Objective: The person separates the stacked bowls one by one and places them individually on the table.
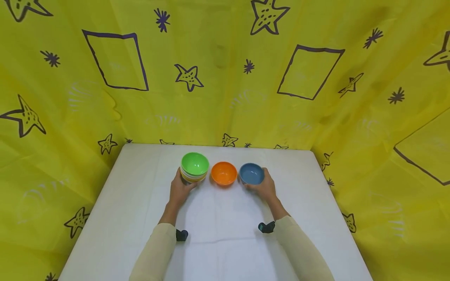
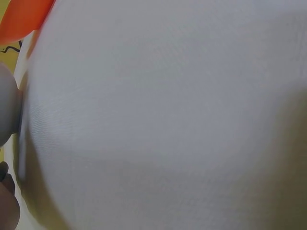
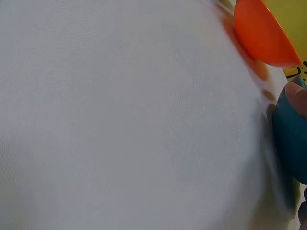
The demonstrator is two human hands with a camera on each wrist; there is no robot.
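Observation:
My left hand [image 1: 178, 190] grips a stack of nested bowls from its left and near side. A green bowl [image 1: 195, 163] is uppermost, with white and yellow rims showing beneath it. At the edge of the left wrist view, a whitish bowl [image 2: 6, 108] shows close over the table. My right hand [image 1: 266, 188] holds a blue bowl [image 1: 251, 174] by its right and near side; in the right wrist view the thumb [image 3: 296, 98] lies against its wall. Between the two hands an orange bowl [image 1: 224, 173] sits upright, touched by neither.
A white cloth covers the table [image 1: 218, 257], which meets a yellow patterned curtain [image 1: 218, 113] at the back and sides. Dark wrist-worn devices show at the left cuff [image 1: 181, 235] and right cuff [image 1: 266, 227].

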